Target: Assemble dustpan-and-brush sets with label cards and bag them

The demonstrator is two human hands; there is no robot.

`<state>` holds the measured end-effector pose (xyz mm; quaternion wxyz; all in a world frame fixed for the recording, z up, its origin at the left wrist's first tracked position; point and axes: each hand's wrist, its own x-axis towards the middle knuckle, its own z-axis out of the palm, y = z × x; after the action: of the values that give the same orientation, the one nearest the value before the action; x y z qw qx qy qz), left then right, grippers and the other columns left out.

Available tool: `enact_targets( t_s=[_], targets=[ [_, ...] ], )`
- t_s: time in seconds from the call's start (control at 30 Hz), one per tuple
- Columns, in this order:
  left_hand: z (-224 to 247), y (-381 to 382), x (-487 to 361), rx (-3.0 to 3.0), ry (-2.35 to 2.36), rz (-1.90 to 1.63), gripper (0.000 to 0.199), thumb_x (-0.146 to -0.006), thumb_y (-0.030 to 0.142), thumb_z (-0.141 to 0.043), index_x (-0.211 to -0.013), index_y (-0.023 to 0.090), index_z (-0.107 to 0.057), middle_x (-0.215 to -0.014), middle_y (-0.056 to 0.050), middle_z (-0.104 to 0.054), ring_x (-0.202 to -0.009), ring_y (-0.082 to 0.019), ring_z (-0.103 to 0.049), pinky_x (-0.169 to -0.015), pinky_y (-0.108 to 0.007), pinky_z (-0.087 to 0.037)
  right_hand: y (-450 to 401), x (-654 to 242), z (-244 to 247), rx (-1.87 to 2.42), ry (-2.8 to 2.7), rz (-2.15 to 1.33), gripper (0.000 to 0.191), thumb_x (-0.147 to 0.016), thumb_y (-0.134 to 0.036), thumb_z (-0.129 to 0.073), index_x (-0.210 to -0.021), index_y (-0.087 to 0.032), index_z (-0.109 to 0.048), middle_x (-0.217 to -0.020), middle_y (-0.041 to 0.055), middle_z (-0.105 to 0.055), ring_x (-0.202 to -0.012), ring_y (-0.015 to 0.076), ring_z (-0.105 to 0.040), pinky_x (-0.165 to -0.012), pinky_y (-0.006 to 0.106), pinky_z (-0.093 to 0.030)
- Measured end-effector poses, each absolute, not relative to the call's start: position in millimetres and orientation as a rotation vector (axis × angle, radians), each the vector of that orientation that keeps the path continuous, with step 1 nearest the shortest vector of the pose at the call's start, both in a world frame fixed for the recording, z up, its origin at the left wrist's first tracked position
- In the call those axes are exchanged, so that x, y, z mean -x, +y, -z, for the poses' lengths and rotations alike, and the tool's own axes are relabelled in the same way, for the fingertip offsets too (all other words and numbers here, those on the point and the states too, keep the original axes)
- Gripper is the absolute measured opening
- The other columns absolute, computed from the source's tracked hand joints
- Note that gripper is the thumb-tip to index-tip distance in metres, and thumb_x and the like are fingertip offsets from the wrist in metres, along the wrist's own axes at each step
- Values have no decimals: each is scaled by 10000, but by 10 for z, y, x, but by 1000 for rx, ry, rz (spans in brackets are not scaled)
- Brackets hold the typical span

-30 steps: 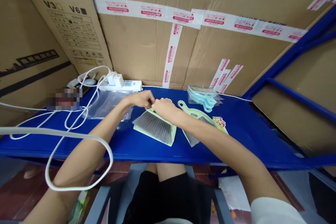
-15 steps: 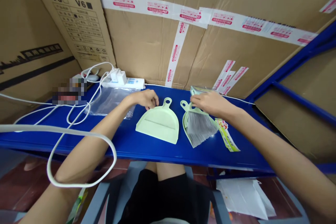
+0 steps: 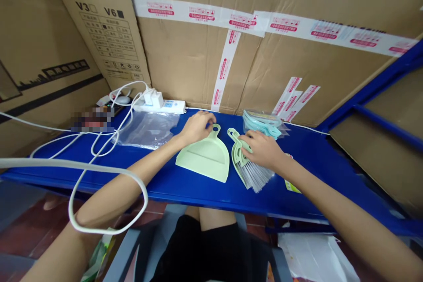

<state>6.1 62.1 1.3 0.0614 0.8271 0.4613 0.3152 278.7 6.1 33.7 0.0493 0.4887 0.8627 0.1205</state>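
While one pale-green dustpan [image 3: 206,158] lies at frame centre, left hand [image 3: 200,127] curls loosely at its handle, grip unclear. Right of centre: grey-bristled hand brush [image 3: 257,177]; right hand [image 3: 262,147] half-curled over it, grip unclear. Upper centre-left: white power strip [image 3: 175,106].

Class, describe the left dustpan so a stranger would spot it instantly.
On the blue table before the cardboard wall, find the left hand. Beside it lies a pale green dustpan with a looped handle. A brush overlaps the right dustpan; this one has none.
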Motion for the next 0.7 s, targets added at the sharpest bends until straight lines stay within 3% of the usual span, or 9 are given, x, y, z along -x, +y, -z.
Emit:
enact_targets(
  t_s=[0.07, 0.2, 0.33, 0.5, 0.7],
  targets=[
    [12, 472, -228, -2676, 1112, -991, 167, -968, 138, -588, -1007, 199, -740, -1032, -67, -766, -1055, -246, -670, -915, -372, -520, 66, -2670, -367, -1546, 2527, -295, 476, -994, -388, -560, -1431, -215, -633, -1218, 174, -721, -1169, 375, -675, -844, 403, -520],
    [87, 204, -464, -2890, 728, -765, 172, -1027, 222, -596, -997, 191, -762, -1004, -71, -748, -992, -230, -690, -851, -348, -514, 133, -2455, -421, -1592, 2410, -168, 522, -898, -406, -683, -1378, -209, -623, -1174, 182, -735, -1121, 387, -703, -827, 414, -523],
    [184, 150, -529, -2942, 632, -701, 188, -1041, 271, -632, -980, 171, -779, -958, -84, -736, -962, -233, -699, -844, -352, -507, 170, -2359, -403, -1595, 2375, -240, 524, -883, -285, -727, -1377, -168, -598, -1204, 216, -710, -1136, 381, -716, -827, 388, -535],
    [208, 191, -523, -2876, 579, -717, 196, -1039, 321, -672, -997, 175, -796, -948, -78, -749, -964, -227, -713, -860, -335, -509, 171, -2380, -331, -1468, 2464, -344, 448, -967, -171, -573, -1413, -136, -551, -1148, 215, -697, -1048, 365, -744, -820, 393, -543],
    [254, 197, -523, -2912, 636, -774, 276, -1029, 411, -679, -972, 177, -814, -1064, -85, -732, -895, -202, -717, -804, -321, -508, 242, -2485, -298, -1432, 2568, -307, 442, -958, -242, -590, -1399, -226, -571, -1322, 184, -596, -904, 297, -739, -746, 363, -526]
  ],
)
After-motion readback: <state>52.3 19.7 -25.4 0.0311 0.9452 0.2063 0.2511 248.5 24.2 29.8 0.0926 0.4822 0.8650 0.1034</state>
